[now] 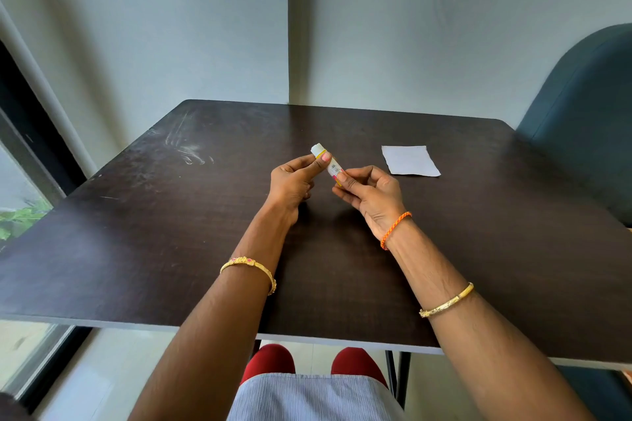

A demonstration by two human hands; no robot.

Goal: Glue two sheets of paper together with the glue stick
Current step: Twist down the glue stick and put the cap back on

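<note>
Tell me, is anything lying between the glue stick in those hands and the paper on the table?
Nothing visible. The glue stick is held above the table by the left hand and right hand; the paper lies flat to its right, with bare tabletop between.

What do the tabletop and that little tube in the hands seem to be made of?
The table looks like dark wood-grain laminate, matte, with pale scuff smears and a light edge band. The glue stick, held by the left hand and right hand, seems smooth white plastic with a printed barcode label.
</note>
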